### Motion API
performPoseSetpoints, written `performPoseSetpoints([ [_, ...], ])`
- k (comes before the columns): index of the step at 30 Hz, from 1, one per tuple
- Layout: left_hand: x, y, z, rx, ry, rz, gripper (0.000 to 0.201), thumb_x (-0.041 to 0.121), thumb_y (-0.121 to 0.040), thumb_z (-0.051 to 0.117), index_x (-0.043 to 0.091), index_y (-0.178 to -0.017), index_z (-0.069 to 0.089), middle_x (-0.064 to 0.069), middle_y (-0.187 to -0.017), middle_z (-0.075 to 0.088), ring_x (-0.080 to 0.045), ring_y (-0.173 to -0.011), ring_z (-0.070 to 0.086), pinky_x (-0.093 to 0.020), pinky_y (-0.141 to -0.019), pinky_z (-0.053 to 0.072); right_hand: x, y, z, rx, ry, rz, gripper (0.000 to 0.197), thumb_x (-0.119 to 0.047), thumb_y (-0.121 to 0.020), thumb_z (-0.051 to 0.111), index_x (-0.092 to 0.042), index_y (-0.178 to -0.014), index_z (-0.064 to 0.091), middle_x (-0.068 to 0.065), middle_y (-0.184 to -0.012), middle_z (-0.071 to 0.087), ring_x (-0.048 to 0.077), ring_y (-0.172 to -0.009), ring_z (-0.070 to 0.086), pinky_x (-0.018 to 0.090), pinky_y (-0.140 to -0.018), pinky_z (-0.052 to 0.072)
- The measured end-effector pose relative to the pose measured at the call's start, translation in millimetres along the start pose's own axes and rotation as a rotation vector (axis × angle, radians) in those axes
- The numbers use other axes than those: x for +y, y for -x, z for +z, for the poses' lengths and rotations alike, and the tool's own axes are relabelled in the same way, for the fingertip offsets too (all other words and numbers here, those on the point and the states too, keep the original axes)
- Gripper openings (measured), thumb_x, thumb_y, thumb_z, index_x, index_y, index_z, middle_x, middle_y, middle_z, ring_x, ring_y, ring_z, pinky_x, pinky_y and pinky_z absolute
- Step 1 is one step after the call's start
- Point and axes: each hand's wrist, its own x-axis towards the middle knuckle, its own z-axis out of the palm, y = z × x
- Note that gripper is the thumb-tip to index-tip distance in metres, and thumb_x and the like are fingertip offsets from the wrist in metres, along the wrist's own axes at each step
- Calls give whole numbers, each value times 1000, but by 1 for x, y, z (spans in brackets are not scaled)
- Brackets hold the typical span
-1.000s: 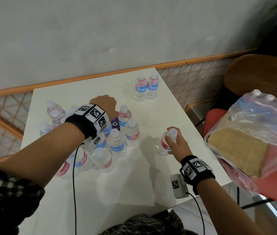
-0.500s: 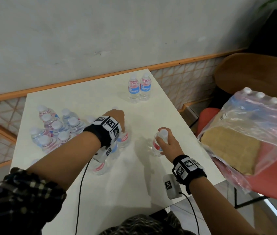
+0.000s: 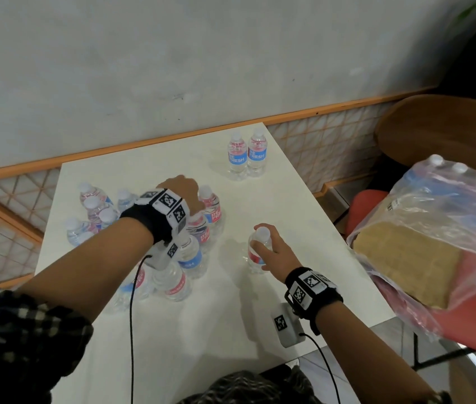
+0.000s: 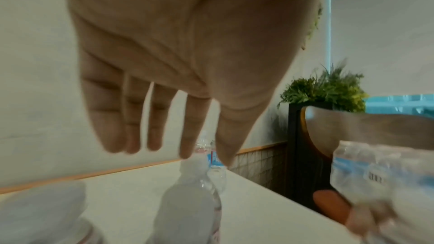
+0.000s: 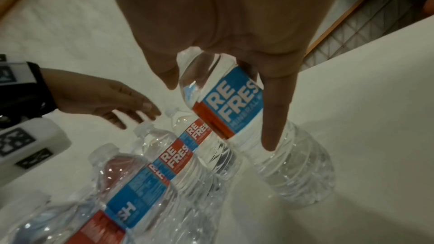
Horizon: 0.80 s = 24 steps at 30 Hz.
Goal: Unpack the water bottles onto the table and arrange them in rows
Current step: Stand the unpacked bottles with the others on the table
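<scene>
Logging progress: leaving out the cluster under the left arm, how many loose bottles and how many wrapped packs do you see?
Loose bottles: 3 (far pair, plus the held bottle in the right hand)
Wrapped pack: 1
Total: 4

- Looks like a café or canteen seating corner, though it cannot be told for sure.
- A white table [image 3: 231, 316] stands against a plain pale wall [image 3: 172, 68] at 12 o'clock.
- An orange rail [image 3: 143, 144] tops the tiled wainscot [image 3: 318, 147] under that wall.
- At 3 o'clock, a red seat [image 3: 367, 205] with a curved wooden chair back [image 3: 440, 126].
- A potted plant [image 4: 326, 88] on a dark stand at 2 o'clock.
</scene>
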Motion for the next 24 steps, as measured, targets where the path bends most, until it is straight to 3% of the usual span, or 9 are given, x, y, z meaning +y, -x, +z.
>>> performPoseSetpoints([
  [2,5,-6,-11,19,101,61,40,44,-89,55,20,-121,61,-11,-130,47,-30,-116,53,-36,-92,45,-3,-2,7,-59,-1,49,33,-35,-92,57,-34,-121,41,-12,-101,55,5,-89,57,12,-67,46],
  [6,17,-18,-14,-72,256,78,35,29,-92,56,21,-126,61,-7,-144,42,-27,-126,48,-30,-96,41,3,-7,18,-52,87,96,63,-51,-85,60,-30,-138,31,-3,-126,52,19,-115,52,22,-88,42],
  [9,22,-25,-8,-180,239,93,39,24,-96,50,14,-133,55,-5,-144,46,-25,-130,45,-30,-102,37,7,-4,19,6,132,149,66,-60,-81,59,-38,-137,33,0,-125,54,21,-112,52,32,-96,43],
  [13,14,-31,-8,-142,207,98,33,12,-91,55,6,-124,61,-9,-132,58,-26,-118,55,-28,-92,43,2,1,25,-80,171,176,67,-62,-78,61,-43,-135,33,1,-116,53,21,-104,54,39,-91,52],
  [16,4,-32,-11,-131,173,87,30,6,-88,55,2,-117,64,-11,-123,63,-23,-92,59,-24,-67,46,-2,5,34,-205,129,188,70,-52,-76,71,-43,-134,34,0,-115,50,23,-98,62,32,-76,58],
  [18,-5,-33,-12,-143,156,64,29,4,-87,55,2,-114,66,-12,-117,66,-19,-82,55,-20,-53,41,-1,7,41,-257,129,176,71,-49,-74,74,-44,-134,36,-1,-117,49,22,-106,61,29,-76,57],
  [21,-20,-34,-8,-121,163,12,30,6,-86,60,3,-115,65,-13,-115,66,-22,-82,57,-24,-61,45,1,5,52,-294,195,137,70,-51,-75,72,-43,-134,37,-7,-114,50,19,-114,54,33,-93,50],
  [24,-31,-35,-7,-79,189,-51,30,8,-87,61,4,-116,63,-12,-118,65,-28,-103,62,-26,-75,47,-2,4,58,-306,223,117,67,-50,-77,71,-42,-135,37,-9,-112,51,15,-111,51,23,-89,39],
])
